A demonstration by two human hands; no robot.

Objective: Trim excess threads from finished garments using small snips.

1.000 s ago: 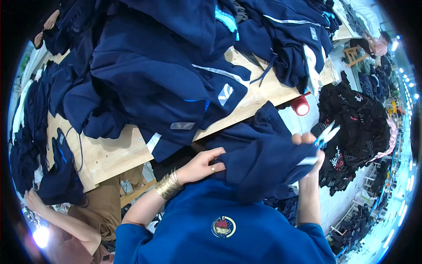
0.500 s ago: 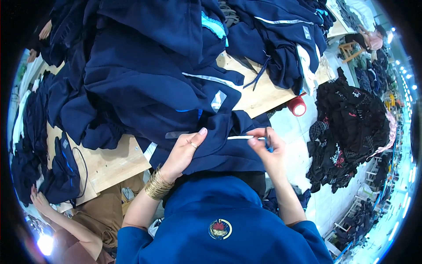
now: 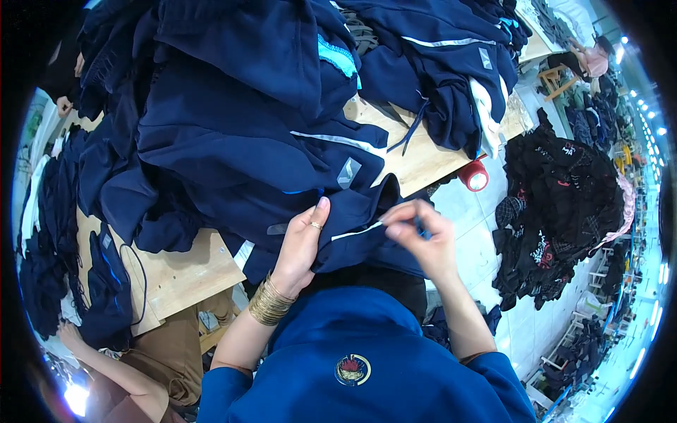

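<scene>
A navy garment (image 3: 350, 212) with a thin white strip (image 3: 351, 232) along one edge lies bunched in front of my body. My left hand (image 3: 299, 245) grips its near left part, thumb on top and fingers underneath. At the right end of the white strip, my right hand (image 3: 428, 238) is closed, its fingertips at the fabric edge. Within its curled fingers shows a small blue tool (image 3: 422, 227), blurred and mostly hidden, so I cannot make out its kind. A reflective patch (image 3: 348, 172) sits on the navy cloth just beyond.
Navy garments (image 3: 233, 92) are heaped high on the wooden table (image 3: 183, 278). A red cone-like object (image 3: 473, 176) stands by the table's right edge. On the right, a large pile of black garments (image 3: 557, 211) rests on the pale floor. A person's arm (image 3: 116, 370) reaches in from lower left.
My right hand has moved slightly left, toward my left hand. The held edge with its white strip has shifted left and now slants up to the right.
</scene>
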